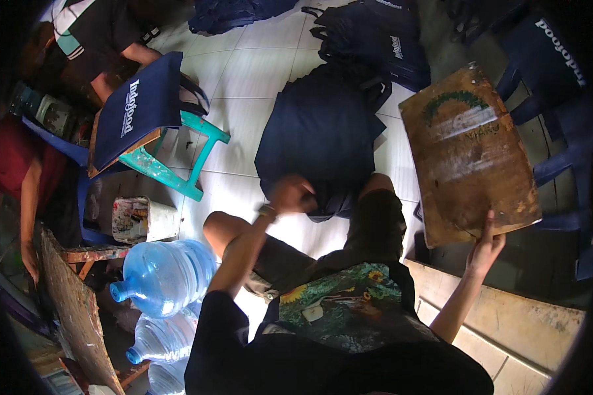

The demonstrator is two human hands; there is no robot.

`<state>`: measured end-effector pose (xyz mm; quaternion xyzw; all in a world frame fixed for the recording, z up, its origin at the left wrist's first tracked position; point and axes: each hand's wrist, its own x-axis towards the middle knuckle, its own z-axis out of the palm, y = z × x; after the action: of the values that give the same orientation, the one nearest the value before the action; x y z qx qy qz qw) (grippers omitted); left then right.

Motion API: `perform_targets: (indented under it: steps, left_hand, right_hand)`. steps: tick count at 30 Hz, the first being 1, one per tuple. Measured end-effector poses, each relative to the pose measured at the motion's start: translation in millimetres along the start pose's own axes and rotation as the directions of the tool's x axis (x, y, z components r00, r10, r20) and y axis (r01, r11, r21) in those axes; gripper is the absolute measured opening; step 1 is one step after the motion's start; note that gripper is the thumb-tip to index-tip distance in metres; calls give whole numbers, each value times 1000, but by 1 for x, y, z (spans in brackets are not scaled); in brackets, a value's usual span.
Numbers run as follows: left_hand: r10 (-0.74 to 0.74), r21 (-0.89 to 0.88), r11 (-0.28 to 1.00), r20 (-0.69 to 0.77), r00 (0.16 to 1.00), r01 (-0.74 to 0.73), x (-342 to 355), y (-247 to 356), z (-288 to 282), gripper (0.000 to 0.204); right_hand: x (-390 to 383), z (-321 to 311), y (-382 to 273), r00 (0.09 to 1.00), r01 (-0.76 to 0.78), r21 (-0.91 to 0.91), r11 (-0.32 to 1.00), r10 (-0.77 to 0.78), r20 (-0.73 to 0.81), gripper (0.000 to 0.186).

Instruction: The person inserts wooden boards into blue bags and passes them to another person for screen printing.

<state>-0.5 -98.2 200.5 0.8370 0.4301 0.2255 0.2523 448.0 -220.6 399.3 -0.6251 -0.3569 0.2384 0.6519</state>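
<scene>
A worn brown wooden board (471, 158), with faded green paint on its face, is tilted up at my right. My right hand (486, 253) grips its lower edge, thumb on the front face; the other fingers are mostly hidden behind it. My left hand (291, 195), smeared by motion, is at the near edge of a pile of dark navy fabric bags (319, 135) on the floor in front of me. Whether its fingers hold a bag cannot be made out.
A navy bag (135, 108) lies over a board on a green plastic stool (201, 155). Big blue water bottles (168, 276) and a paint-stained white bucket (145, 219) stand at left. More bags (375, 39) lie farther off; blue chairs (560, 164) are at right. Two people work at left.
</scene>
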Motion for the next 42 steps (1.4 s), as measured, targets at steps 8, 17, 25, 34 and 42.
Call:
perform_targets:
  steps: [8,17,25,34,42]
  left_hand:
    - [-238,360,931,498,834,51,-15,-49,144,30]
    - [34,355,909,457,889,-217,-32,-83,147,18]
    - [-190,-373,921,-171,967,115,48,-4,29,24]
    - [-119,-750,581,306,945,316,97,51,-50,29]
    - [-864,-581,3,408,295,814,30,-89,90,39]
  right_hand:
    - [-13,-12,-44,995,-34,20,999,35,-96,32]
    - [-10,-19,-61,995,-102,-107,989,101,-16,31]
    - [3,-60,-43,884,-454,-29,890,455,106,28]
    - [-24,6,116,768,-595,-27,803,578,274,34]
    - [-10,1,154,786,-585,164,795,504,359,50]
